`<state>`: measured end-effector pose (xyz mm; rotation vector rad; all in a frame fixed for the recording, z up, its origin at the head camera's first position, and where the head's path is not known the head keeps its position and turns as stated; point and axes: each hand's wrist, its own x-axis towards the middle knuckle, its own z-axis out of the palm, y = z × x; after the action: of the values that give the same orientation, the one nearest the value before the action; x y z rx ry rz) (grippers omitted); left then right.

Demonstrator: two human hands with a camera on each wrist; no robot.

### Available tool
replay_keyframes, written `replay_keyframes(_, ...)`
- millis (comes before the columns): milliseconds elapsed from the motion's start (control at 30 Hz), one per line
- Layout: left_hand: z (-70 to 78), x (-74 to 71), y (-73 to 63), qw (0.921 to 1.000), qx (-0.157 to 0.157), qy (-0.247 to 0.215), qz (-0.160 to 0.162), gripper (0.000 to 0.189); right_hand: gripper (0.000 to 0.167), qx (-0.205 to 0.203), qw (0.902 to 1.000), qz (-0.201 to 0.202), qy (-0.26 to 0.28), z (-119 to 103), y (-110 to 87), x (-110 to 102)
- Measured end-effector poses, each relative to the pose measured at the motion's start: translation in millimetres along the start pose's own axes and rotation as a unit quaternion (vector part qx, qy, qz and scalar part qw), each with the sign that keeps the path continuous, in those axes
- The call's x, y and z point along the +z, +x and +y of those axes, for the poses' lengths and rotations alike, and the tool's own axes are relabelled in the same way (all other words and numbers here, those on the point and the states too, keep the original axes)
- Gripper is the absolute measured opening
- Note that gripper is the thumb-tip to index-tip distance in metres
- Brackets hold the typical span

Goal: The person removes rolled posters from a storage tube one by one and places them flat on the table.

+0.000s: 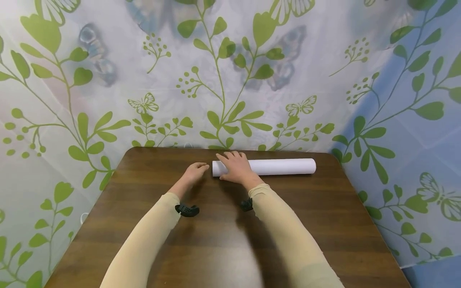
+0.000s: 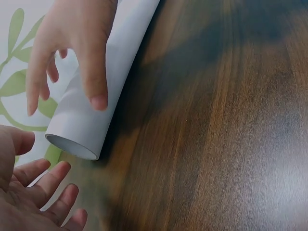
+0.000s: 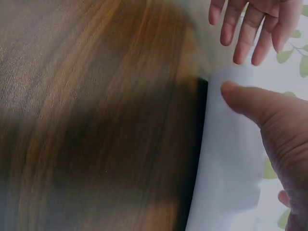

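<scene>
A long white paper roll (image 1: 282, 167), hollow at its left end, lies crosswise near the far edge of the brown table. My right hand (image 1: 237, 168) is over its left part, palm down with spread, fairly straight fingers. In the right wrist view, the thumb (image 3: 245, 98) overlaps the white roll (image 3: 231, 144). My left hand (image 1: 195, 172) is just left of the roll's end, holding nothing. Seen from the left wrist, its loosely bent fingers (image 2: 50, 185) are apart from the open end of the roll (image 2: 79, 125).
The wooden table (image 1: 201, 248) extends toward me on both sides of my arms. Behind it hangs a white cloth (image 1: 162, 92) printed with green leaves and butterflies. Black wrist devices (image 1: 187, 210) sit at the cuffs of my pale sleeves.
</scene>
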<state>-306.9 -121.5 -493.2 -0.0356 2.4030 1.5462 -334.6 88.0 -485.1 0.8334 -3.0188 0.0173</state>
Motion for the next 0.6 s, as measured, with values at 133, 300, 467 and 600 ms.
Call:
replay_keyframes(133,-1.4,5.0,1.3,0.9999,-0.003,-0.015,-0.001,0.052,0.093,0.009,0.9999,-0.005,-0.004,-5,1.2,0)
replay_keyframes(300,0.2,10.8,3.2,0.9998,-0.001,-0.021,0.007,0.05,0.09,0.022,0.9995,-0.021,-0.006,-8,3.3,-2)
replay_keyframes(467,3.4,14.2,4.5,0.9995,-0.003,-0.028,0.012,0.047,0.088,0.032,0.9988,-0.037,-0.009,-8,6.7,-3)
replay_keyframes(600,4.4,14.9,4.8,0.9997,-0.007,-0.021,0.015,0.046,0.084,0.033,0.9984,-0.046,-0.007,-9,8.9,-4)
